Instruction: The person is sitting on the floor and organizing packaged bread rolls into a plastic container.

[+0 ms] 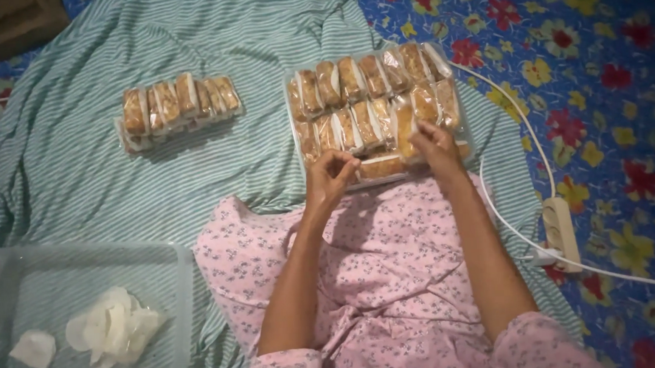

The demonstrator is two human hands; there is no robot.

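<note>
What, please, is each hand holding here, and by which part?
The right hand pinches a wrapped cake in the tray by its near end. The left hand seems empty, fingers curled near the tray's edge.

A green-and-white striped cloth (190, 162) lies spread and rumpled over a blue floor covering printed with red and yellow flowers (601, 76). On the cloth at far left sits a short row of clear-wrapped golden pastries on a small tray (179, 106). At near left stands a clear rectangular plastic tub (179, 291), holding a loose heap of thin white round wafers (113, 330) and, just left of it, a single white piece (33, 350). At right, a white power strip (561, 232) rests on the flowered covering, its white cable (520, 119) curving away toward the far side. A brown box-like object (7, 25) shows dimly at the far left corner.
</note>
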